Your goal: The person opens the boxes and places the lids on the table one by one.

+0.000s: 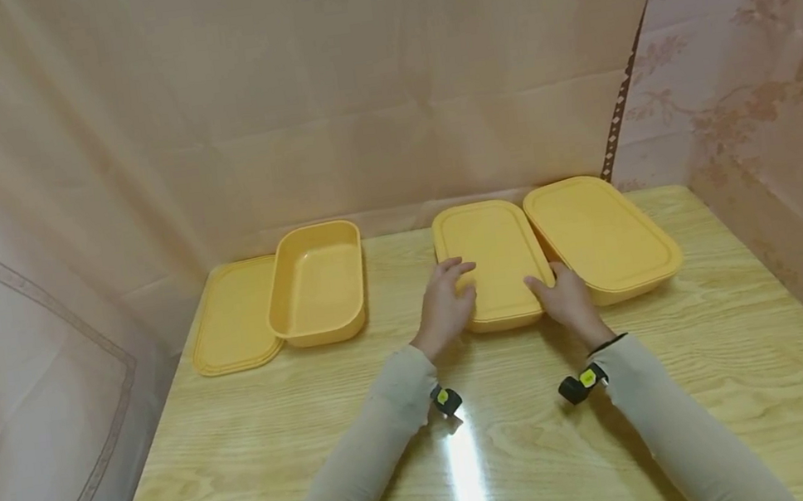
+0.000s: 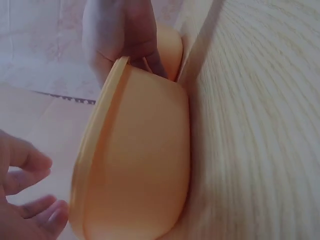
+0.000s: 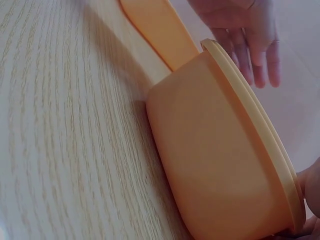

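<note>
Middle box [image 1: 496,260], lidded: far centre of table [image 1: 541,467]. Left hand [image 1: 446,303]: fingers parted, loosely bent over its left edge. Right hand [image 1: 567,301]: pinching its right edge, thumb on lid. Right box [image 1: 602,230]: just beside. Open box [image 1: 320,281]: left, across a wide gap. Wrist labels [image 1: 588,377]: yellow, too small to read.

left hand [image 1: 447,305] loose, right hand [image 1: 567,300] apparently curled

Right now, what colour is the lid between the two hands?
Yellow. The lid shows best in the head view.
</note>
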`<action>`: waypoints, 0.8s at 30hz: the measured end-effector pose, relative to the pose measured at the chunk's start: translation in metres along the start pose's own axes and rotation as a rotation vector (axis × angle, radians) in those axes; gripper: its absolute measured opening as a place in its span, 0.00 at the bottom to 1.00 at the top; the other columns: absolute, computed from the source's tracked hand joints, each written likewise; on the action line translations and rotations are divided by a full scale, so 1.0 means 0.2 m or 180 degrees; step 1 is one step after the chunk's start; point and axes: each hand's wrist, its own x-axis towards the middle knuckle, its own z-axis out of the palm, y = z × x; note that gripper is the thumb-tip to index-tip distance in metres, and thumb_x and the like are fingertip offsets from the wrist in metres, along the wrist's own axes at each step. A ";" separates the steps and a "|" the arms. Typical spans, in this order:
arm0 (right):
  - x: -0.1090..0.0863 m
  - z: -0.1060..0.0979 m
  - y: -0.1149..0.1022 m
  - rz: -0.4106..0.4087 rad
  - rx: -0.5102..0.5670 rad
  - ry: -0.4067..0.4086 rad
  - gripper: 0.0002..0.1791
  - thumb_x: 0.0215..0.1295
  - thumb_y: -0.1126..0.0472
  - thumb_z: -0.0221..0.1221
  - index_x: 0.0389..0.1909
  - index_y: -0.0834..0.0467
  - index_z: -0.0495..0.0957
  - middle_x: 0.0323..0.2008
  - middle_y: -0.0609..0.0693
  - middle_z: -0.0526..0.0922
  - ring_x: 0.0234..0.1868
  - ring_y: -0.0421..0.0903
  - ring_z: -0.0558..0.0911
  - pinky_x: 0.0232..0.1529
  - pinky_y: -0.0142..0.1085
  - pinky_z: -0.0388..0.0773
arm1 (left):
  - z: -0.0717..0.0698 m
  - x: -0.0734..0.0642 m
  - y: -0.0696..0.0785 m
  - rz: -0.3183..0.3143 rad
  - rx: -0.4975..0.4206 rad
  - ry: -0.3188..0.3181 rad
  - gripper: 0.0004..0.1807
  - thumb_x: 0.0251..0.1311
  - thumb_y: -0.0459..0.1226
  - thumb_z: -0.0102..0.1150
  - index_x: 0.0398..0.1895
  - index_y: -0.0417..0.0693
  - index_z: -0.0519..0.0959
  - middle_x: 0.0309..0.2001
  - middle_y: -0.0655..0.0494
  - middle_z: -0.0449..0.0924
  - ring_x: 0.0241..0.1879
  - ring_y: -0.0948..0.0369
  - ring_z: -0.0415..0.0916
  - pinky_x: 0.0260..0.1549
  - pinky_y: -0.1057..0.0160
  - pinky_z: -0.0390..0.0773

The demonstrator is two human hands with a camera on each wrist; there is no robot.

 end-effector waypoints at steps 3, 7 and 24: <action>-0.01 0.00 0.00 0.0023 -0.0003 -0.0017 0.30 0.73 0.54 0.51 0.62 0.76 0.64 0.54 0.73 0.75 0.53 0.63 0.76 0.57 0.55 0.72 | 0.00 -0.02 0.04 0.0031 0.0102 -0.0123 0.21 0.63 0.32 0.56 0.61 0.43 0.75 0.69 0.43 0.65 0.63 0.48 0.72 0.59 0.51 0.75; -0.01 -0.01 0.00 0.0056 0.0032 0.0005 0.30 0.73 0.53 0.51 0.61 0.76 0.64 0.53 0.73 0.75 0.52 0.63 0.76 0.55 0.53 0.73 | 0.00 -0.04 0.09 0.0124 0.0211 -0.0263 0.24 0.64 0.34 0.57 0.64 0.44 0.72 0.70 0.44 0.62 0.64 0.48 0.71 0.59 0.50 0.75; 0.01 0.01 0.00 0.0006 0.0029 0.0058 0.28 0.72 0.55 0.52 0.59 0.77 0.65 0.51 0.73 0.75 0.50 0.62 0.76 0.52 0.52 0.74 | 0.06 -0.06 0.12 0.0751 0.1260 -0.1038 0.21 0.68 0.44 0.55 0.61 0.47 0.75 0.61 0.53 0.77 0.62 0.55 0.72 0.63 0.61 0.71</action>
